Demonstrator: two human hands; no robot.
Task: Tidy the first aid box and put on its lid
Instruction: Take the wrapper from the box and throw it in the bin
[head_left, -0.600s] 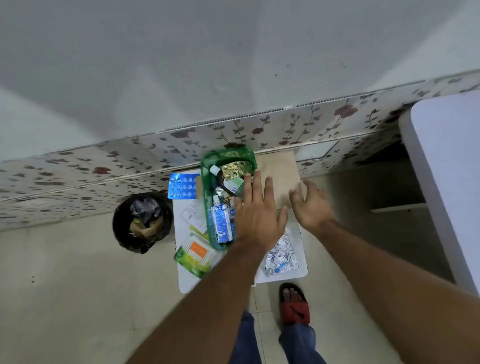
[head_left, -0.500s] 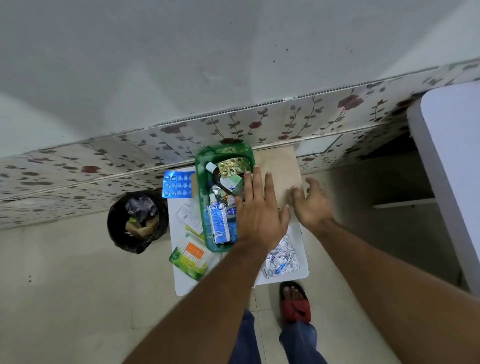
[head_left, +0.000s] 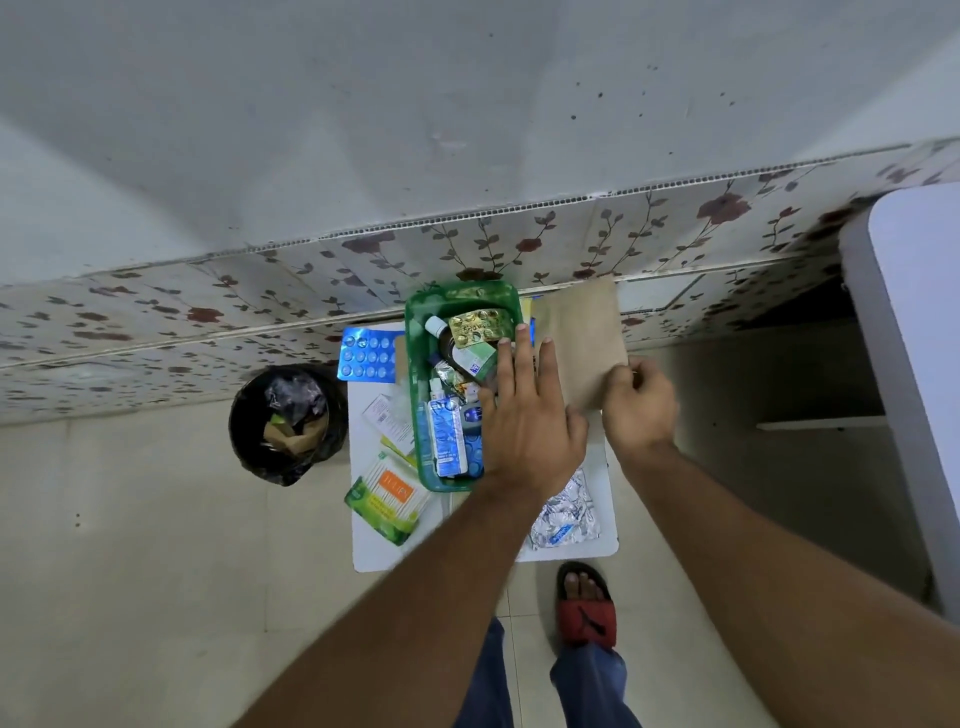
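R hand (head_left: 641, 410) now pinching brown lid (head_left: 582, 343); L hand (head_left: 524, 421) flat on box (head_left: 418, 395).

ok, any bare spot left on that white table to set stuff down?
Little. One bare strip on the white table, between the cotton bud pack and silver foil strips. Elsewhere crowded: green box, blue blister pack, brown lid.

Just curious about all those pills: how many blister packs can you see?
3 clearly: a blue one on the table left of the green box, a gold one inside it, a crumpled silver one near the table's front edge. More may be hidden under the left hand.
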